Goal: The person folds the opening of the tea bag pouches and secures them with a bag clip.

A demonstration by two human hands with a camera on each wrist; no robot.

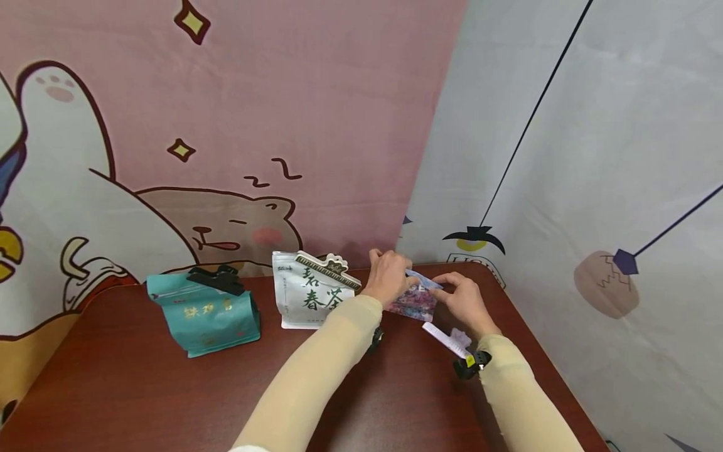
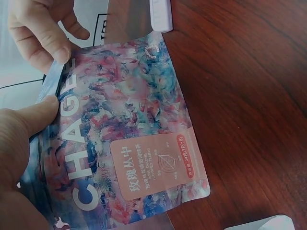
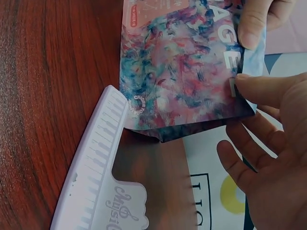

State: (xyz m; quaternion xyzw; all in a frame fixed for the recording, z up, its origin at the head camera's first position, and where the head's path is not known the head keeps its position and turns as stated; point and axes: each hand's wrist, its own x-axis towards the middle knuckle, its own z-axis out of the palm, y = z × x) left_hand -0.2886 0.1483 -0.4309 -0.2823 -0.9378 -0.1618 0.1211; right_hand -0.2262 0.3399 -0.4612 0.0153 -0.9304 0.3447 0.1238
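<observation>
A multicoloured tea pouch point(image 1: 415, 307) with the word CHAGEE and a pink label stands at the back right of the table. Its top edge is folded over into a light-blue strip. My left hand point(image 1: 390, 276) pinches one end of this fold, thumb on the printed front in the left wrist view. At the other end, my right hand point(image 1: 465, 302) pinches the fold between thumb and fingers. Close by the pouch's lower corner lies a lilac bag clip point(image 3: 96, 158), patterned like piano keys and out of both hands.
To the left, a white tea pouch point(image 1: 302, 301) wears a cream piano-key clip point(image 1: 327, 270). Farther left stands a teal tea pouch point(image 1: 211, 320) with a black clip point(image 1: 217, 279). Printed cloth point(image 1: 316, 125) hangs behind the dark red wooden table point(image 1: 141, 389).
</observation>
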